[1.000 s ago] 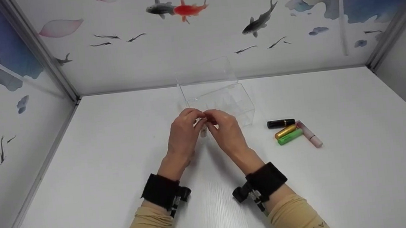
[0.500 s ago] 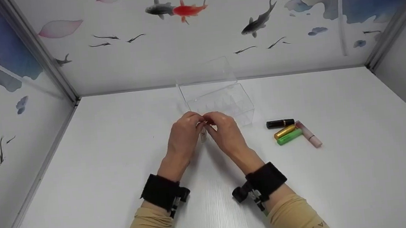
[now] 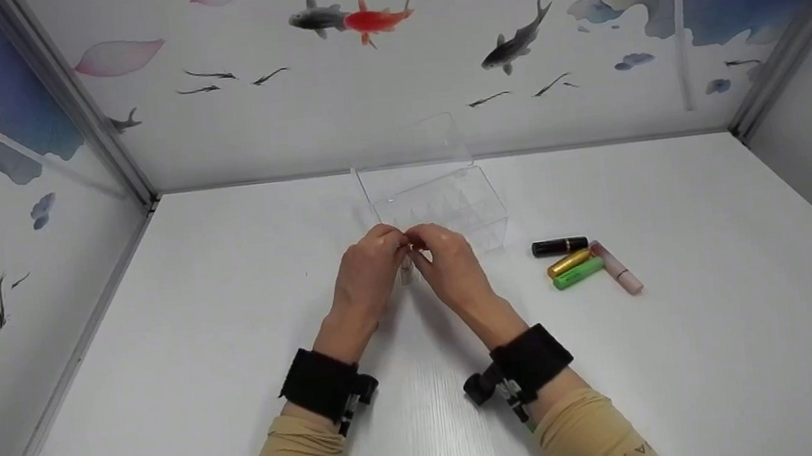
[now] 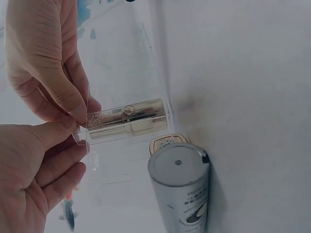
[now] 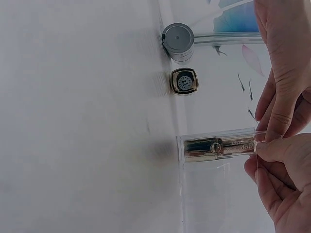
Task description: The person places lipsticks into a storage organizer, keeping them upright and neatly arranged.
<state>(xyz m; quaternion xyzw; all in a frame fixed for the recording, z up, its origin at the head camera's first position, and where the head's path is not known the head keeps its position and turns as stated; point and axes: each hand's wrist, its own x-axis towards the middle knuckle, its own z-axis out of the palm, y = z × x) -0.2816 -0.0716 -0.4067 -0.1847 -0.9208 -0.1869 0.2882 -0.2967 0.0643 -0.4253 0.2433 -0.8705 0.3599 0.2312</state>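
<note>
Head view: left hand point(image 3: 368, 266) and right hand point(image 3: 451, 262) meet fingertip to fingertip over the middle of the white table point(image 3: 165, 374), both pinching a small clear-cased lipstick point(image 3: 406, 272), just in front of the clear acrylic box point(image 3: 449, 204). Four tubes lie toward the right edge: black point(image 3: 560, 246), gold point(image 3: 570, 263), green point(image 3: 578, 273), pink point(image 3: 617, 268).

Left wrist view: both hands pinch the lipstick's point(image 4: 127, 120) clear end; its gold end points at the table. A silver cylinder point(image 4: 181, 187) and a gold-rimmed tube point(image 4: 167, 143) stand just beside it.

Right wrist view: same two-handed pinch on the lipstick point(image 5: 221, 145); gold-rimmed tube point(image 5: 183, 81) and silver cylinder point(image 5: 178, 41) stand well apart from it.
</note>
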